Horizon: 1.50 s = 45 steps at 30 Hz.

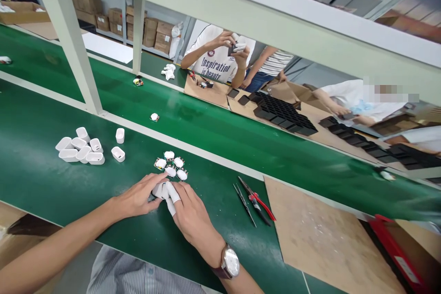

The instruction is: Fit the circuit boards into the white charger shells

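white, rounded, half-hidden piece (pixel 160 190), held between closed left hand (pixel 139 196) and right hand (pixel 191 211), presumably for steadiness; white-topped green circuit modules (pixel 170 172) clustered just beyond, likely for reach.

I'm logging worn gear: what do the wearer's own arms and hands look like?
Both forearms show no sleeves. The right hand wears white covers on at least two digits, and its wrist a watch with a round silvery case, pale dial and dark strap. Whether the left hand has covers is unclear.
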Motion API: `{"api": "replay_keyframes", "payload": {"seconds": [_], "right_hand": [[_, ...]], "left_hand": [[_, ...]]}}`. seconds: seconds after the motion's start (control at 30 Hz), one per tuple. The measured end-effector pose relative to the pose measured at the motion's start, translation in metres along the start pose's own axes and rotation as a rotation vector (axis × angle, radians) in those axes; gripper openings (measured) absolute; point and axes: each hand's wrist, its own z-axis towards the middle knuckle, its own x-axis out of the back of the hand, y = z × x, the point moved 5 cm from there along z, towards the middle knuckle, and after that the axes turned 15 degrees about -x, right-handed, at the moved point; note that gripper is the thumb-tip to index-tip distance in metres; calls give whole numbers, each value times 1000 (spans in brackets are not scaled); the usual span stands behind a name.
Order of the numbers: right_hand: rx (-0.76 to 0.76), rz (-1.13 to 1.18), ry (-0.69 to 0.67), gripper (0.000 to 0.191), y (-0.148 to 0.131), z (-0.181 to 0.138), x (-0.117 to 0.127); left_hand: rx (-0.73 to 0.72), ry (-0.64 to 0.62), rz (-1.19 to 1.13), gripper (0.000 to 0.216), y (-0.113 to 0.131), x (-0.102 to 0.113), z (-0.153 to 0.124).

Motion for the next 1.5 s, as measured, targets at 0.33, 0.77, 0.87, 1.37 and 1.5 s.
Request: {"api": "replay_keyframes", "payload": {"seconds": [0.33,0.77,0.87,1.37,1.5], "right_hand": [[-33,170,14,18,7,2,-4],[-24,349,-85,41,11,8,-18],[10,299,-76,36,7,9,-21],[-184,690,85,18,54,11,-8],[-272,673,154,6,70,2,-12]], "left_hand": [[204,-141,-136,74,-7,-1,-4],[207,-190,-122,73,-7,1,-6],[184,-195,-73,71,-5,2,-7],[-41,-43,81,47,4,12,0],[-249,-3,209,15,10,10,6]]}}
